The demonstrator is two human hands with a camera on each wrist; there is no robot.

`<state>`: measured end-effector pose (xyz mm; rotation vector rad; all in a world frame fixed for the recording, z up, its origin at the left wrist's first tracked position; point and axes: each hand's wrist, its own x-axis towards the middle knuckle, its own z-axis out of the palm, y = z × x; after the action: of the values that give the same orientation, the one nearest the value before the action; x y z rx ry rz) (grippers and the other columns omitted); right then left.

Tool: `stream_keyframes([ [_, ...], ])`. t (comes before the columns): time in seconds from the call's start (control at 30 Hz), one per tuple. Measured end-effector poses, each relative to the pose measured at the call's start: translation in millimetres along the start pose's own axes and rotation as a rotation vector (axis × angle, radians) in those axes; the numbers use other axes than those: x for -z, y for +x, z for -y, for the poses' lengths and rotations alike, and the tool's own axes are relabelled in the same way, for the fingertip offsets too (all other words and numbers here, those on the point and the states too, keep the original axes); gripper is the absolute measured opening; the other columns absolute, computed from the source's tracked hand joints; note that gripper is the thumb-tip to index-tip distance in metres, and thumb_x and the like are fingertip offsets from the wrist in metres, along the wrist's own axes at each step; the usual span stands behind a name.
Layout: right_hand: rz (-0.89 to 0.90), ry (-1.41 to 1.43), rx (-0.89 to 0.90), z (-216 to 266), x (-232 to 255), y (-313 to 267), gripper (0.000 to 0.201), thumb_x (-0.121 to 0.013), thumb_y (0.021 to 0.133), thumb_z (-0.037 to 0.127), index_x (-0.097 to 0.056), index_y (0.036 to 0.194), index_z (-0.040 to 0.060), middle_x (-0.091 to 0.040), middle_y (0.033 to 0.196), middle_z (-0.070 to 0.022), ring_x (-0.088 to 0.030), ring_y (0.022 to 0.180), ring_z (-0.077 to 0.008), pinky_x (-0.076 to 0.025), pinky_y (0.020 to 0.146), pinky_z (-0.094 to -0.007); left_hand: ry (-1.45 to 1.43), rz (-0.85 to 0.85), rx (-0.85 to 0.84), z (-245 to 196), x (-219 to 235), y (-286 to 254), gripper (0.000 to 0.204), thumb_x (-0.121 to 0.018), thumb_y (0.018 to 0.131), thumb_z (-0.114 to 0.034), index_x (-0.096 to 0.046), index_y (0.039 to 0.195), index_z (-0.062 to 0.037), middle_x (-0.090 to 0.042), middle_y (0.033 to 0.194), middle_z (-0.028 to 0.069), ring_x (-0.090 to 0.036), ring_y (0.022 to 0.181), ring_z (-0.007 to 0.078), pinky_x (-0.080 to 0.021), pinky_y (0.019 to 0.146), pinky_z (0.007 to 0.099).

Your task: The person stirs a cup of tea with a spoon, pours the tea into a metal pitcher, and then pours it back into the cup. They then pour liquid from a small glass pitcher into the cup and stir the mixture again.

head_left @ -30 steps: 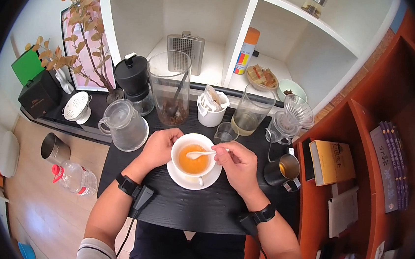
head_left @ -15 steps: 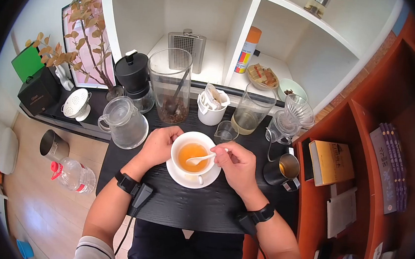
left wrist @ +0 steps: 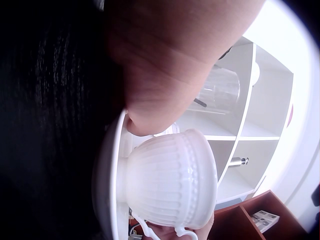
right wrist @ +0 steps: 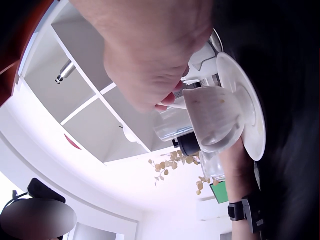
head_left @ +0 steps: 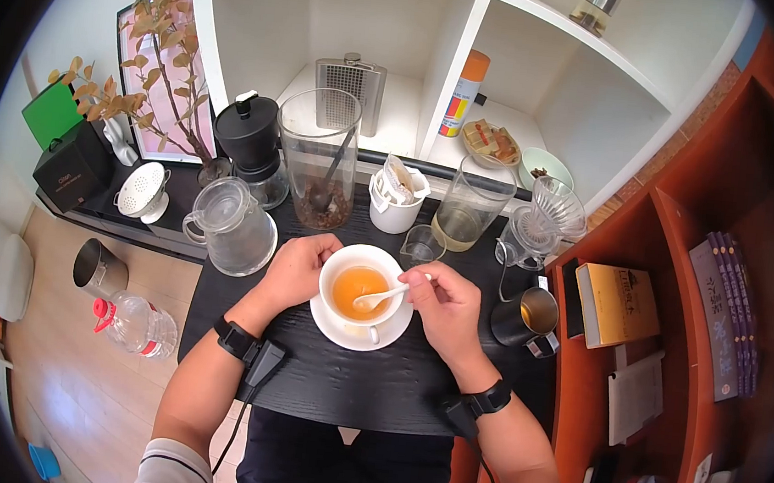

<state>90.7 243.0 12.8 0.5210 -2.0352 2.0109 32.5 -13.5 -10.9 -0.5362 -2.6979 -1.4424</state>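
A white cup [head_left: 335,306] of amber liquid [head_left: 357,285] stands on a white saucer [head_left: 340,337]. My left hand [head_left: 297,270] is curled against the cup's left side; its fingertips are hidden. In the left wrist view that hand [left wrist: 160,75] reaches past the saucer's rim [left wrist: 117,135] to behind the cup [left wrist: 167,180]. My right hand [head_left: 445,311] pinches the handle of a white spoon [head_left: 387,297] between thumb and fingers, with the bowl dipped in the liquid. The right wrist view has my right hand [right wrist: 150,60] above the cup [right wrist: 212,117].
Behind the cup stand a glass pitcher [head_left: 235,237], a tall glass cylinder [head_left: 316,162], a white mug [head_left: 394,213], a small glass beaker [head_left: 424,245] and a wide glass [head_left: 471,207]. A dark metal jug [head_left: 514,319] is at the right, beside a red-brown bookshelf [head_left: 679,267].
The spoon's bowl has moved right and down within the cup, and the right hand has shifted slightly. My left hand has kept its place against the cup.
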Motion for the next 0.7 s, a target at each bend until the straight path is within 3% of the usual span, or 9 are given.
stream_keyframes([
  [0.23, 0.043, -0.141, 0.130, 1, -1, 4, 0.013, -0.077, 0.101, 0.010, -0.079, 0.110, 0.0012, -0.072, 0.087, -0.0028, -0.056, 0.069, -0.0044, -0.043, 0.060, -0.0222, 0.004, -0.005, 0.006, -3, 1, 0, 0.022, -0.082, 0.083, -0.019, -0.075, 0.097, -0.0034, -0.072, 0.075, 0.0107, -0.068, 0.064, 0.0209, -0.053, 0.063, 0.0335],
  [0.3, 0.018, -0.184, 0.150, 4, -1, 5, 0.012, -0.077, 0.100, 0.009, -0.080, 0.110, 0.0014, -0.071, 0.087, -0.0028, -0.055, 0.068, -0.0043, -0.042, 0.059, -0.0223, 0.052, 0.074, 0.088, -12, 6, 0, 0.024, -0.082, 0.085, -0.013, -0.074, 0.103, 0.0004, -0.078, 0.091, 0.0139, -0.076, 0.083, 0.0186, -0.057, 0.075, 0.0327],
  [0.43, -0.040, -0.193, 0.152, 3, -1, 4, 0.011, -0.076, 0.101, 0.009, -0.079, 0.106, 0.0002, -0.070, 0.086, -0.0012, -0.053, 0.067, -0.0036, -0.039, 0.058, -0.0219, 0.048, 0.065, 0.079, -7, 4, 0, 0.024, -0.082, 0.085, -0.013, -0.074, 0.103, 0.0004, -0.079, 0.091, 0.0145, -0.076, 0.083, 0.0202, -0.057, 0.076, 0.0332],
  [0.5, -0.045, -0.178, 0.151, -1, 0, 3, 0.010, -0.076, 0.102, 0.009, -0.078, 0.104, 0.0000, -0.069, 0.085, -0.0009, -0.052, 0.067, -0.0034, -0.039, 0.058, -0.0216, -0.001, -0.005, -0.006, 0, 0, 0, 0.022, -0.082, 0.083, -0.018, -0.075, 0.097, -0.0037, -0.072, 0.075, 0.0096, -0.067, 0.064, 0.0193, -0.052, 0.063, 0.0325],
  [0.7, 0.024, -0.068, 0.061, 0, -1, 0, 0.010, -0.075, 0.102, 0.010, -0.079, 0.104, 0.0005, -0.069, 0.084, -0.0019, -0.056, 0.068, -0.0035, -0.042, 0.060, -0.0209, 0.004, -0.006, -0.004, 1, 0, 0, 0.021, -0.082, 0.083, -0.018, -0.075, 0.097, -0.0040, -0.072, 0.075, 0.0090, -0.066, 0.063, 0.0186, -0.052, 0.062, 0.0322],
])
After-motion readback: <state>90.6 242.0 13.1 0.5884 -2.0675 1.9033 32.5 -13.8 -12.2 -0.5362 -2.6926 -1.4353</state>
